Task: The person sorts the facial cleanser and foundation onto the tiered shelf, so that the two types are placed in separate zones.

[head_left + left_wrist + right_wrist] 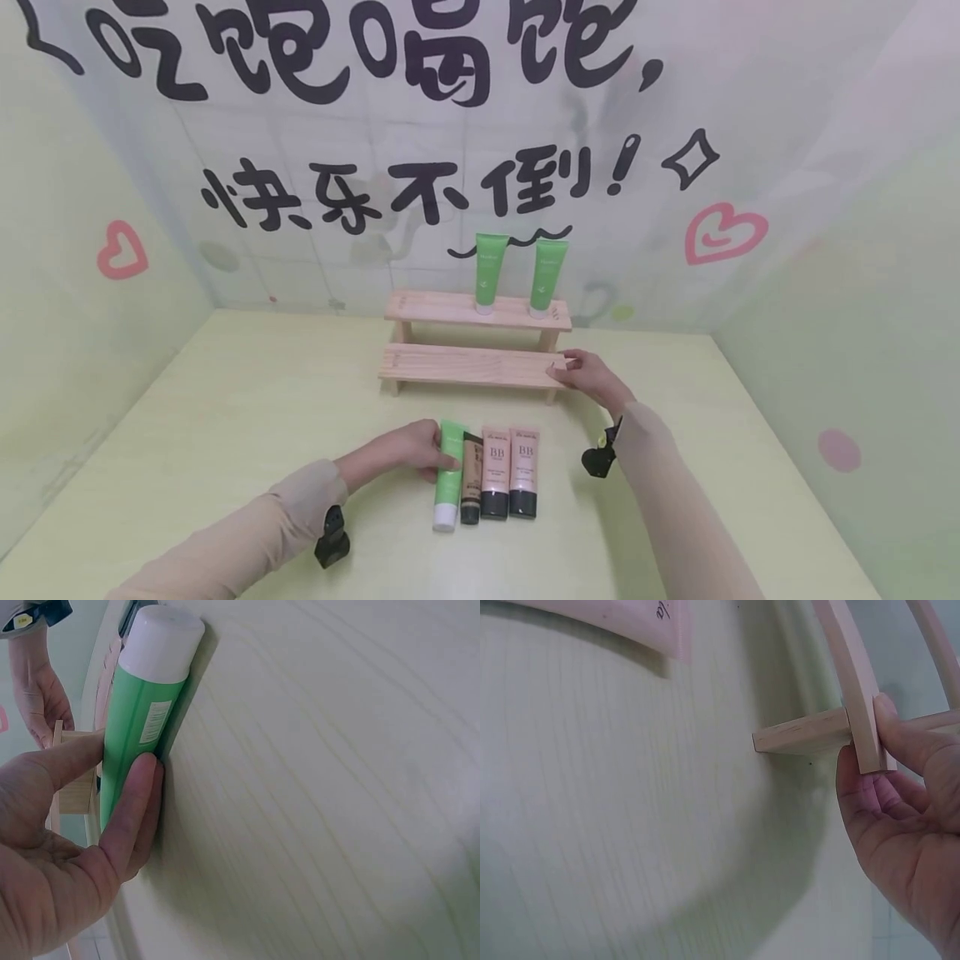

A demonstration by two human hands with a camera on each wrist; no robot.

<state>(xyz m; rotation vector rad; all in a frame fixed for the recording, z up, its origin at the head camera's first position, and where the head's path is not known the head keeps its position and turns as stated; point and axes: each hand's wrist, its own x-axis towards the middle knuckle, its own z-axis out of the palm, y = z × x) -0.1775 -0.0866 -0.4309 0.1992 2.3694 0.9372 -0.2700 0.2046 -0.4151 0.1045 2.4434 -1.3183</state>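
My left hand (pixel 417 446) pinches a green tube (pixel 450 475) with a white cap between thumb and fingers, at the left end of a row of tubes. In the left wrist view the green tube (pixel 146 697) lies close to the table surface. My right hand (pixel 592 377) grips the right end of the lower shelf of a two-tier wooden stand (pixel 472 365). The right wrist view shows the thumb on top of the shelf board (pixel 859 690) and fingers beneath it. Two more green tubes (pixel 490 273) stand cap-down on the upper shelf.
Beside the held tube lie a brown tube (pixel 471 479) with a dark cap and two pink BB tubes (pixel 496 472) with black caps. A printed wall (pixel 420 125) rises behind the stand, with side walls left and right. The table (pixel 285 375) is pale wood.
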